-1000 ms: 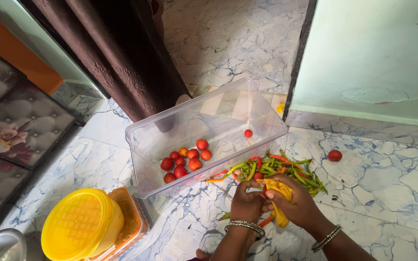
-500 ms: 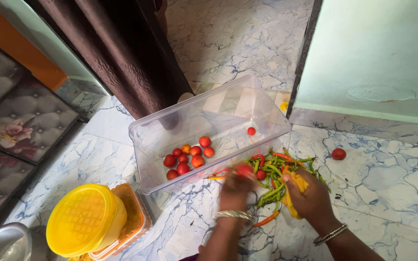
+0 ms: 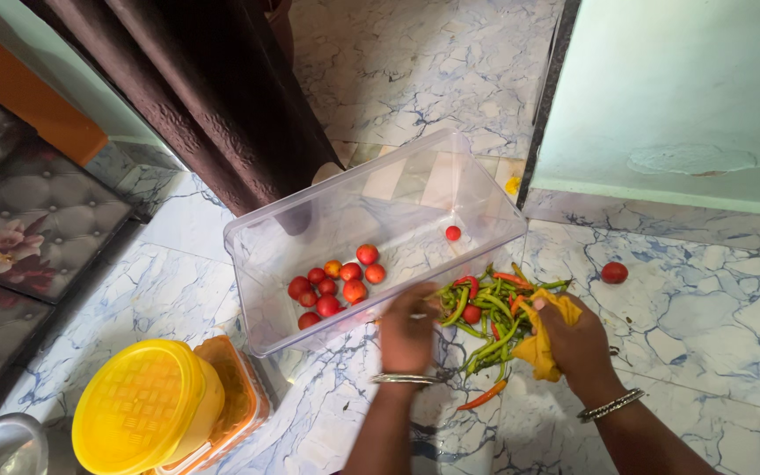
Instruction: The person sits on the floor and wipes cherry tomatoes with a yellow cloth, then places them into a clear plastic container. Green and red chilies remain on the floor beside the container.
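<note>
Nearest, the right hand (image 3: 578, 345) is closed around a crumpled yellow cloth (image 3: 545, 339). The left hand (image 3: 408, 327) hovers at the chilli pile (image 3: 490, 310) on the marble floor (image 3: 705, 334), blurred; its grip I cannot tell. Beyond sits a clear plastic bin (image 3: 371, 233) holding small tomatoes (image 3: 334, 283).
</note>
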